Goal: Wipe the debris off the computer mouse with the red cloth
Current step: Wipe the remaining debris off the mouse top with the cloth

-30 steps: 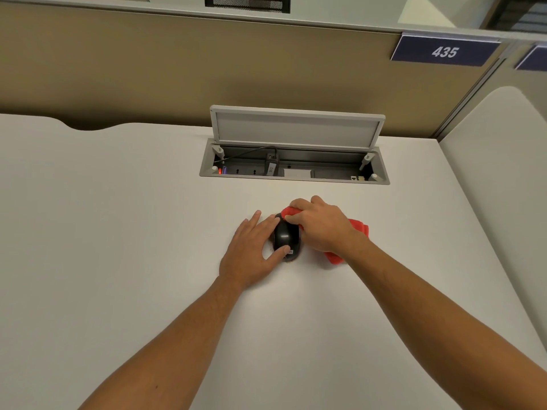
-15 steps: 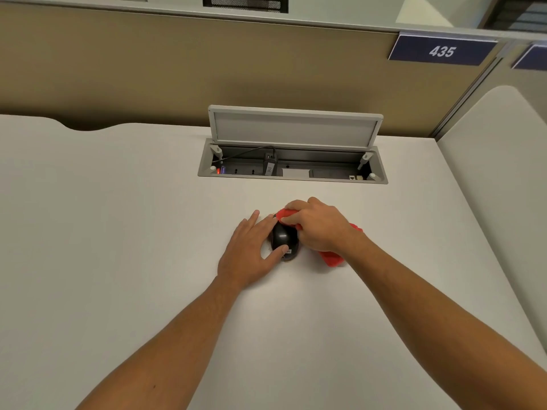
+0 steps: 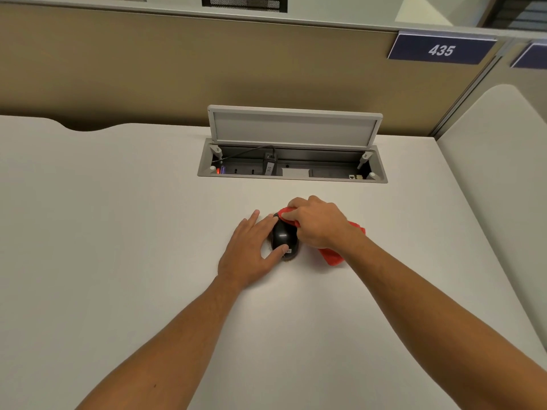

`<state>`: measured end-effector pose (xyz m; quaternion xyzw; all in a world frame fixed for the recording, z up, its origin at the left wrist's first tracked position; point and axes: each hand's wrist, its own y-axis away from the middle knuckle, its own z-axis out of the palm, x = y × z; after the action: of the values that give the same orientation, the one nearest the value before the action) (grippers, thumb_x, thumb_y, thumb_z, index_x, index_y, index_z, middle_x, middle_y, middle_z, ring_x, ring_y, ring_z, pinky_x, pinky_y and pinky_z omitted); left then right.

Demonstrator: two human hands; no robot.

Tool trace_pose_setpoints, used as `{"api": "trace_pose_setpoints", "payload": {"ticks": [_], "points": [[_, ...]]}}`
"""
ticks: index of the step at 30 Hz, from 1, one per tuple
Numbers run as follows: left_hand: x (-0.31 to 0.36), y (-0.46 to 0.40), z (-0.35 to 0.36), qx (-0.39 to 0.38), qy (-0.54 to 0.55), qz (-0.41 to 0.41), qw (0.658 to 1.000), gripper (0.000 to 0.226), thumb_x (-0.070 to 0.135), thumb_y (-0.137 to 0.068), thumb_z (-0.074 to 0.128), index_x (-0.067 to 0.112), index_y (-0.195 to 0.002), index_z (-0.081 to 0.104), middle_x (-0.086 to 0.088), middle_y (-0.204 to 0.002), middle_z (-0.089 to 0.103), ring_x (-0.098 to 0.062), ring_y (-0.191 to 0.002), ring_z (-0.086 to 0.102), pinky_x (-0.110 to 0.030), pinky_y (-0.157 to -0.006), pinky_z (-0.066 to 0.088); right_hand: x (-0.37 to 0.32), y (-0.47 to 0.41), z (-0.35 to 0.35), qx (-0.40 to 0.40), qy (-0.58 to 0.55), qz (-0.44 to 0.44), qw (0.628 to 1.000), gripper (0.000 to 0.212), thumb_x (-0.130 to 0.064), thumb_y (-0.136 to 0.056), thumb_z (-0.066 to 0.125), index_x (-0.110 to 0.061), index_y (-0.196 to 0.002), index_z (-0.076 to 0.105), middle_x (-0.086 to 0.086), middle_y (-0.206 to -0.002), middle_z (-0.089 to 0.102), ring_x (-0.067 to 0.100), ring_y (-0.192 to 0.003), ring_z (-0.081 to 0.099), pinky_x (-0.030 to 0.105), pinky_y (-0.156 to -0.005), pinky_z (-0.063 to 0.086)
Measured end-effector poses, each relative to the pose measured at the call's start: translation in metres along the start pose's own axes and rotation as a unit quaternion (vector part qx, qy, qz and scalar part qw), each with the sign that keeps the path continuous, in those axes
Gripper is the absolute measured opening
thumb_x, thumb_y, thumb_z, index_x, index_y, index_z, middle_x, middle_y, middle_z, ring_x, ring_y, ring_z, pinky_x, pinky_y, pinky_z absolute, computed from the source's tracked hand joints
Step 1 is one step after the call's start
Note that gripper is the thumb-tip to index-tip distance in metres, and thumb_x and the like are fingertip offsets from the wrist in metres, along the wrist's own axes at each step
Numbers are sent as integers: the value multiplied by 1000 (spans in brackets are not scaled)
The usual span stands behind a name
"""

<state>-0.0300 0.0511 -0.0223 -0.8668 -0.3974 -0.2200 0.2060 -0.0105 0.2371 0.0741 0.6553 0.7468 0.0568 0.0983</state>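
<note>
A black computer mouse [image 3: 283, 235] lies on the white desk [image 3: 118, 232] near its middle. My left hand [image 3: 251, 253] grips the mouse from the left, thumb at its near end and fingers along its far side. My right hand [image 3: 318, 221] presses the red cloth [image 3: 334, 254] onto the mouse's far right part; the cloth bunches under the palm and trails out to the right. A brownish smudge shows on the desk at the mouse's near edge.
An open cable hatch [image 3: 291, 164] with its lid raised sits in the desk just beyond the mouse, holding a plug and a cord. A tan partition [image 3: 177, 69] stands behind, with a blue sign reading 435 [image 3: 441, 50]. A second white desk [image 3: 503, 173] adjoins on the right.
My right hand with the cloth has shifted slightly over the far end of the mouse. The left hand and the mouse have stayed where they were.
</note>
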Motion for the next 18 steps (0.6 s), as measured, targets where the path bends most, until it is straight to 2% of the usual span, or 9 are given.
{"api": "trace_pose_setpoints", "payload": {"ticks": [2, 6, 9, 14, 18], "points": [[0, 0, 0, 2, -2, -1, 1000, 68, 67, -92, 43, 31, -149, 34, 12, -155, 38, -12, -151, 14, -33, -122, 11, 2, 0, -1, 0, 30, 7, 1000, 39, -31, -92, 54, -28, -130, 56, -1, -131, 52, 23, -108, 48, 32, -71, 44], [0, 0, 0, 2, -7, -3, 1000, 69, 67, -92, 44, 30, -149, 35, 11, -155, 39, -13, -150, 15, -32, -121, 11, 4, 1, -3, 26, 54, 34, 998, 34, -31, -92, 53, -24, -125, 58, 0, -128, 52, 22, -107, 47, 31, -66, 37], [-1, 0, 1, 2, -7, -3, 1000, 69, 69, -92, 41, 32, -149, 33, 12, -155, 38, -13, -150, 15, -33, -121, 12, 0, 3, -2, 41, 18, 18, 999, 40, -28, -91, 54, -27, -131, 54, -1, -135, 49, 23, -111, 46, 30, -69, 41], [0, 0, 0, 3, -4, -4, 1000, 69, 68, -92, 43, 32, -149, 33, 14, -154, 38, -12, -150, 15, -29, -121, 10, -5, 9, 5, 24, 32, -2, 999, 48, -28, -91, 53, -29, -139, 48, -3, -142, 43, 24, -112, 44, 29, -69, 37], [0, 0, 1, 2, -9, -3, 1000, 69, 69, -92, 41, 31, -148, 35, 12, -154, 39, -13, -150, 16, -35, -122, 15, 1, 13, 2, 26, 68, 2, 997, 38, -31, -94, 50, -26, -131, 56, -2, -135, 49, 23, -109, 45, 30, -66, 37]]}}
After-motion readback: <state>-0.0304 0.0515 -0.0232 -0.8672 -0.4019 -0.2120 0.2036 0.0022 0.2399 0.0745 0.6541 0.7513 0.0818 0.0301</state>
